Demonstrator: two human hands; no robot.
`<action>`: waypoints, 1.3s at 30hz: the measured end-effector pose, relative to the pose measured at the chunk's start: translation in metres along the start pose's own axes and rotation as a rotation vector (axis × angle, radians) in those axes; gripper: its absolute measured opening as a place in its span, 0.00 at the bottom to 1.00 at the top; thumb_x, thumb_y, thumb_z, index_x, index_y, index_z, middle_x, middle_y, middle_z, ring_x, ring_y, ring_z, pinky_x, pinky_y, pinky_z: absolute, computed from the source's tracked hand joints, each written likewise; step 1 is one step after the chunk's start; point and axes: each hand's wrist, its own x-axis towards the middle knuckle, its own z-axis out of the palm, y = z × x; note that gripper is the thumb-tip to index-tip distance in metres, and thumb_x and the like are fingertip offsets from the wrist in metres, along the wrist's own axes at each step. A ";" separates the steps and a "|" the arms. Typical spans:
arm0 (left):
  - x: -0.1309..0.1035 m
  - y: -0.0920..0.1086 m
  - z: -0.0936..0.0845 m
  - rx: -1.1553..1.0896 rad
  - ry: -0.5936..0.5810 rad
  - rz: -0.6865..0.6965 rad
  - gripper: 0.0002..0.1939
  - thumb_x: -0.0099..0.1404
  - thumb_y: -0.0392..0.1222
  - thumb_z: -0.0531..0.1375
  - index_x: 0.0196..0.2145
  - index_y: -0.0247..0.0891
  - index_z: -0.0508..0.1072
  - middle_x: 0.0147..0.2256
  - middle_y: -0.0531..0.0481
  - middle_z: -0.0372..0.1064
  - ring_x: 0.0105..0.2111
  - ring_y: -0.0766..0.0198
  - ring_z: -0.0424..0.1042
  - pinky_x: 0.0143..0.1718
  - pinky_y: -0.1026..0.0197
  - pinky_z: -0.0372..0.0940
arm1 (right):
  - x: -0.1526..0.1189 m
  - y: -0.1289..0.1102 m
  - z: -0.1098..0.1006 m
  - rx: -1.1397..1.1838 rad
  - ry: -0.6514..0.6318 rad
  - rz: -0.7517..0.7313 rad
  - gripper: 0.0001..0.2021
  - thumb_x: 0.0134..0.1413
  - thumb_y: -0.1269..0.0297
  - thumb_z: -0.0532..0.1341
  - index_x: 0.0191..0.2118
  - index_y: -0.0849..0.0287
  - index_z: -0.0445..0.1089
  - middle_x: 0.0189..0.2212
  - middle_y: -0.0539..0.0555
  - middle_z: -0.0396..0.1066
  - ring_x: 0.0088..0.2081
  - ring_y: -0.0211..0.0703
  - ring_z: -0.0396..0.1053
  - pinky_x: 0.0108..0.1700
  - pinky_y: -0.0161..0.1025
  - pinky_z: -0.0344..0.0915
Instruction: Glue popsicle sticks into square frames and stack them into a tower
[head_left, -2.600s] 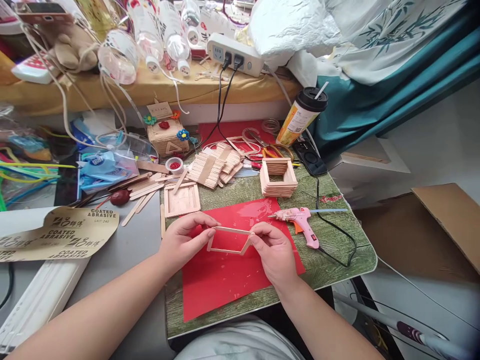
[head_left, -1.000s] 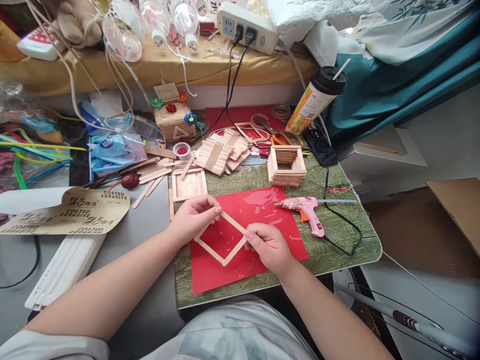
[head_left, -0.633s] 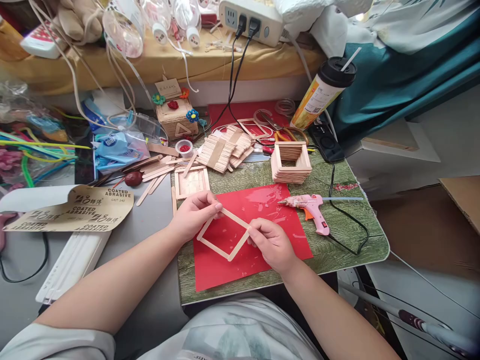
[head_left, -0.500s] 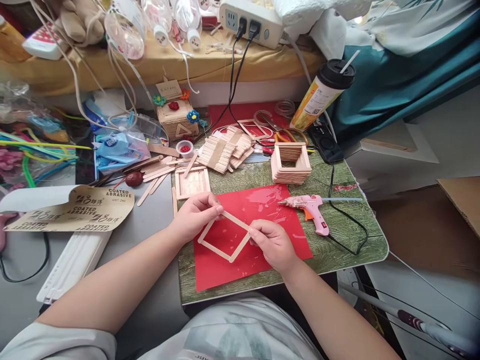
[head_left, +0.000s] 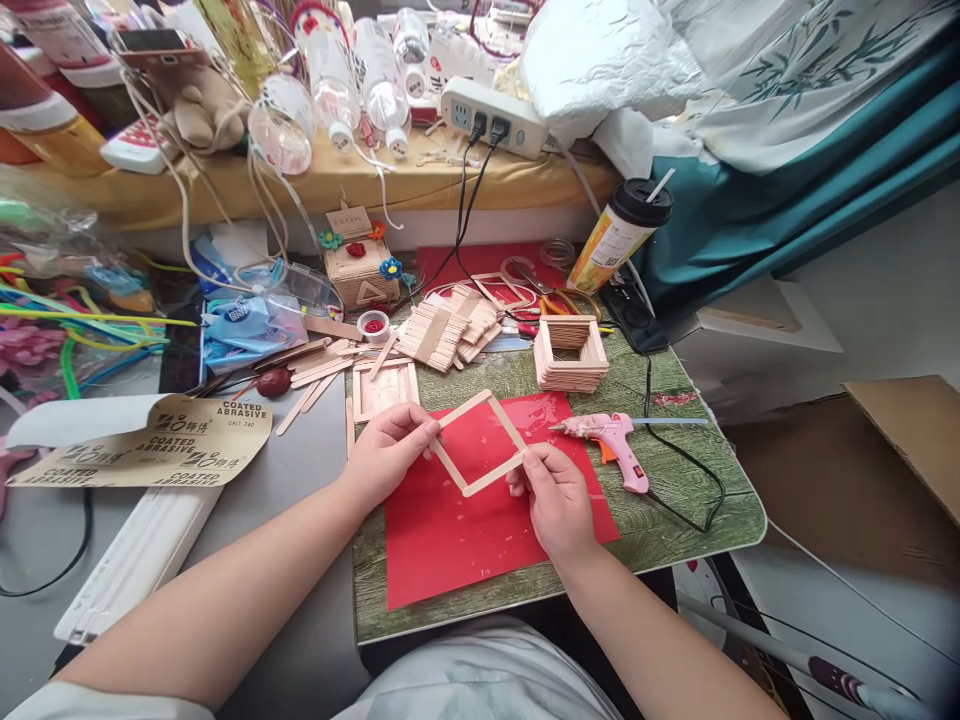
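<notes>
A square frame of wooden craft sticks [head_left: 494, 474] is held up over a red sheet [head_left: 442, 560]. My left hand [head_left: 394, 447] pinches its left corner between thumb and fingers. At the right corner, my right hand [head_left: 556, 497] grips it the same way. To the right lies a pink glue gun [head_left: 619, 447] on the green wood-patterned board [head_left: 675, 510]. Behind it stands an open square box of stacked sticks [head_left: 571, 354]. A flat stick panel with raised edges [head_left: 385, 388] lies behind my left hand.
Bundled sticks [head_left: 435, 333], loose sticks [head_left: 319, 375] and a decorated stick box [head_left: 364, 272] are at the back. A drink cup [head_left: 619, 235] leans at the back right. Sandpaper [head_left: 180, 440] lies left. The glue gun's black cable [head_left: 697, 455] curves across the board's right side.
The stick frame has been turned between my hands and now points a different corner upward. My right hand has moved slightly right. The camera view has tilted up, showing more of the shelf.
</notes>
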 end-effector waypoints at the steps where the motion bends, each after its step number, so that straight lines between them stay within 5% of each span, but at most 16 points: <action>1: 0.000 0.001 0.000 0.033 0.010 -0.006 0.18 0.68 0.56 0.68 0.32 0.38 0.74 0.26 0.51 0.72 0.27 0.65 0.68 0.34 0.62 0.64 | 0.000 0.000 0.000 -0.005 -0.005 -0.001 0.15 0.69 0.51 0.63 0.34 0.54 0.75 0.28 0.49 0.72 0.29 0.40 0.68 0.33 0.38 0.67; 11: -0.007 0.005 0.000 0.240 0.013 0.052 0.21 0.68 0.59 0.66 0.28 0.38 0.74 0.27 0.50 0.73 0.29 0.63 0.68 0.33 0.62 0.62 | -0.006 -0.008 -0.003 -0.092 0.058 -0.144 0.16 0.70 0.49 0.61 0.33 0.53 0.72 0.26 0.49 0.70 0.29 0.42 0.68 0.34 0.41 0.67; 19: -0.004 0.015 0.001 0.324 0.019 0.054 0.23 0.68 0.61 0.64 0.27 0.39 0.72 0.24 0.51 0.70 0.25 0.65 0.65 0.28 0.64 0.60 | -0.002 -0.005 -0.002 -0.051 0.024 -0.102 0.18 0.71 0.49 0.59 0.31 0.54 0.69 0.25 0.49 0.68 0.29 0.42 0.66 0.34 0.40 0.67; 23: -0.003 0.013 -0.002 0.322 -0.004 0.060 0.23 0.69 0.61 0.63 0.27 0.39 0.71 0.24 0.52 0.68 0.25 0.65 0.64 0.27 0.65 0.59 | -0.007 -0.022 -0.008 -0.242 0.081 -0.211 0.07 0.70 0.55 0.60 0.46 0.51 0.70 0.35 0.52 0.73 0.35 0.45 0.72 0.40 0.43 0.73; 25: -0.004 0.010 -0.003 0.345 -0.014 0.071 0.22 0.70 0.60 0.62 0.28 0.39 0.71 0.24 0.53 0.66 0.25 0.65 0.62 0.27 0.65 0.59 | -0.010 -0.041 -0.016 -0.492 -0.024 -0.410 0.19 0.66 0.59 0.64 0.60 0.47 0.66 0.52 0.59 0.73 0.52 0.53 0.74 0.54 0.52 0.74; 29: -0.004 0.009 -0.001 0.492 -0.156 0.155 0.19 0.72 0.55 0.61 0.28 0.39 0.73 0.24 0.53 0.68 0.26 0.65 0.63 0.29 0.65 0.60 | -0.009 -0.083 -0.025 -1.035 -0.475 -0.666 0.41 0.61 0.62 0.70 0.75 0.45 0.52 0.75 0.62 0.53 0.74 0.65 0.52 0.73 0.66 0.55; 33: -0.006 0.009 0.001 0.589 -0.256 0.224 0.17 0.72 0.51 0.60 0.28 0.40 0.74 0.26 0.51 0.71 0.26 0.63 0.66 0.31 0.63 0.63 | -0.004 -0.097 -0.019 -1.238 -0.691 -0.554 0.45 0.60 0.63 0.70 0.77 0.49 0.48 0.76 0.62 0.50 0.77 0.62 0.46 0.75 0.64 0.53; 39: -0.005 0.002 -0.003 0.524 -0.196 0.209 0.18 0.73 0.53 0.57 0.29 0.41 0.73 0.26 0.52 0.70 0.27 0.62 0.68 0.32 0.63 0.64 | 0.018 -0.100 -0.034 -1.125 -0.713 -0.476 0.49 0.56 0.54 0.74 0.77 0.47 0.48 0.73 0.62 0.57 0.74 0.61 0.53 0.74 0.60 0.56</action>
